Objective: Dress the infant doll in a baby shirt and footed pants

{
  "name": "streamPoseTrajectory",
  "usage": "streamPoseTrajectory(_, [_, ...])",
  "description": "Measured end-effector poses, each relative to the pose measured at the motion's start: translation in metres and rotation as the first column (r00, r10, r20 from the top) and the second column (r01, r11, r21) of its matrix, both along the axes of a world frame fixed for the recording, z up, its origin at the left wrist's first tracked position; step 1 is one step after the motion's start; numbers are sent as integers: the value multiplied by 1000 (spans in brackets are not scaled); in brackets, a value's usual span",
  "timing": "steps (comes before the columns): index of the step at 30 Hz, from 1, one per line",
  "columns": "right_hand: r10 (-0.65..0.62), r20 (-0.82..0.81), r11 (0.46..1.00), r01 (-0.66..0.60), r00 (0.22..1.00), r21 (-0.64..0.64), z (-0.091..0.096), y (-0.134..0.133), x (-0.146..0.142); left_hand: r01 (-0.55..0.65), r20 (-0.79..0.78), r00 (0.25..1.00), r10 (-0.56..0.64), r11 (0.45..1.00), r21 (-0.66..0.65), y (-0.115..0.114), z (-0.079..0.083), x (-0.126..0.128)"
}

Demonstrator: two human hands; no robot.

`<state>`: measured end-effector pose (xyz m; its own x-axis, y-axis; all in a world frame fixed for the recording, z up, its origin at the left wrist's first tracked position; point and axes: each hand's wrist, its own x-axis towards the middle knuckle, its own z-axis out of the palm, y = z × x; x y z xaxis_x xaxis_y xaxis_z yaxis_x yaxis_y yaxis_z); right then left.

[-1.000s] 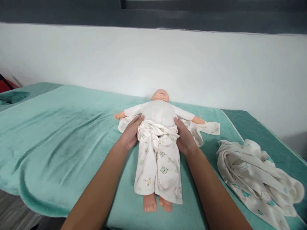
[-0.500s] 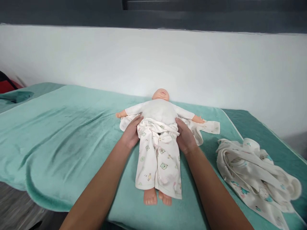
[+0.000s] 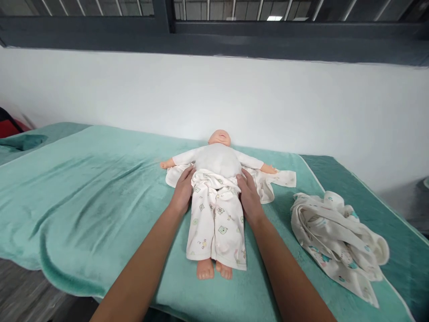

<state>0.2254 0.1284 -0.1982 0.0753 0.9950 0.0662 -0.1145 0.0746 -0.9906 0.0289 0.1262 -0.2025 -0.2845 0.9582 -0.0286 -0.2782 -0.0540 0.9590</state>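
Observation:
A baby doll (image 3: 217,158) in a white long-sleeved top lies on its back, arms spread and bare feet towards me. White printed trousers (image 3: 214,219) cover its legs, with the waistband bunched below the belly. My left hand (image 3: 183,190) is closed on the trousers at the left side of the waist, its fingertips partly hidden by cloth. On the opposite side, my right hand (image 3: 248,194) grips the waistband with thumb and fingers. Another printed garment (image 3: 283,178) lies spread beneath the doll, one sleeve sticking out to the right.
A crumpled heap of white printed clothes (image 3: 335,237) rests to the right. Green plush cloth (image 3: 100,201) covers the bed, wrinkled on the left. Behind it stand a white wall (image 3: 214,94) and a dark window frame (image 3: 234,40). Something red (image 3: 8,129) shows at far left.
My view has tilted up and shifted slightly right, bringing the window bars into sight. Both hands stay at the sides of the trousers' waist; the doll lies as before.

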Motion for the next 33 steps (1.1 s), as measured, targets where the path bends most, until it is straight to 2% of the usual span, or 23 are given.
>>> streamPoseTrajectory(3, [-111, 261, 967, 43, 959, 253, -4, -19, 0, -12, -220, 975, 34, 994, 105, -17, -1, 1])
streamPoseTrajectory(6, [-202, 393, 918, 33, 897, 396, -5, -27, 1, 52, -422, 903, 82, 954, 295, -29, -6, 1])
streamPoseTrajectory(9, [-272, 479, 890, 29, 835, 455, -4, -27, 3, 131, -597, 786, 161, 900, 416, -35, -11, 1])
streamPoseTrajectory(13, [-248, 614, 873, -102, 749, 477, 2, -30, 8, 169, -752, 602, 269, 877, 450, -41, -13, -4])
streamPoseTrajectory(16, [-213, 651, 842, -201, 729, 501, 7, -37, 10, 210, -810, 497, 311, 863, 460, -46, -14, -8])
streamPoseTrajectory(17, [-182, 658, 847, -224, 731, 483, 8, -40, 11, 216, -821, 476, 315, 863, 457, -48, -15, -10])
streamPoseTrajectory(19, [-96, 676, 893, -236, 731, 382, 10, -44, 14, 213, -840, 460, 287, 883, 418, -51, -15, -13])
streamPoseTrajectory(21, [-8, 693, 952, -207, 721, 225, 10, -48, 17, 221, -858, 477, 190, 919, 327, -56, -15, -17])
streamPoseTrajectory(23, [85, 702, 976, -199, 707, 83, 11, -52, 21, 253, -859, 508, 66, 942, 222, -63, -14, -21])
streamPoseTrajectory(25, [186, 689, 968, -252, 700, -5, 12, -59, 27, 307, -852, 522, -36, 940, 149, -70, -12, -26])
streamPoseTrajectory(28, [309, 636, 933, -354, 707, -59, 16, -72, 34, 377, -838, 535, -107, 918, 124, -80, -11, -31])
streamPoseTrajectory(31, [334, 621, 925, -373, 709, -72, 17, -86, 36, 397, -835, 540, -107, 907, 140, -86, -12, -33])
streamPoseTrajectory(33, [289, 655, 937, -346, 698, -45, 13, -93, 34, 408, -860, 507, -61, 895, 178, -89, -14, -32])
